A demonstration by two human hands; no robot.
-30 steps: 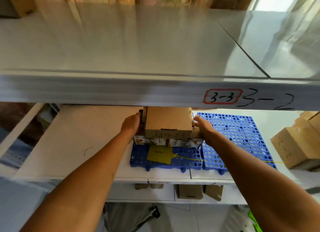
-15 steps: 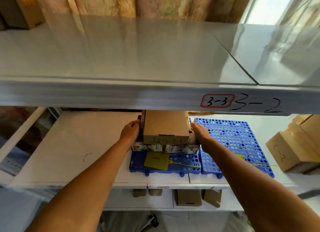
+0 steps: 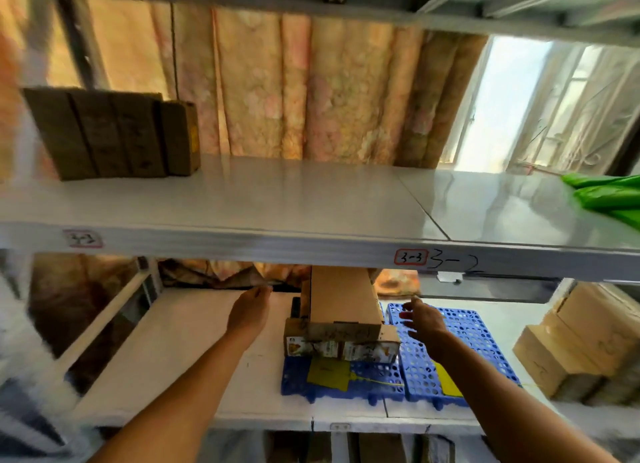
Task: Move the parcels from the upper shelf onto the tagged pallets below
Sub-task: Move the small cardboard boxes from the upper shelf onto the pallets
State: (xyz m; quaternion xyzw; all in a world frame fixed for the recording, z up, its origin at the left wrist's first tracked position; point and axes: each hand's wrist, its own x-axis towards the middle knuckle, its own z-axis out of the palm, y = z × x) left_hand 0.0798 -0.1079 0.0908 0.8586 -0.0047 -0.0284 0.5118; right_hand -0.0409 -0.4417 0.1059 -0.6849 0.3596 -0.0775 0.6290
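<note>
- On the lower shelf (image 3: 166,352), a brown cardboard parcel (image 3: 341,298) is being carried by a stack of printed boxes (image 3: 341,348), which is itself being borne by the left blue pallet (image 3: 367,381).
- Neither hand is being used to hold anything: the left hand (image 3: 251,312) is being kept spread and relaxed just left of the parcel, and the right hand (image 3: 424,319) is being held with fingers splayed over the right blue pallet (image 3: 464,345).
- Yellow tags (image 3: 327,374) are being displayed on both pallets.
- On the upper shelf (image 3: 277,199), a row of dark parcels (image 3: 110,137) is being kept at far left.
- Stacked cartons (image 3: 581,345) are being stored at right.
</note>
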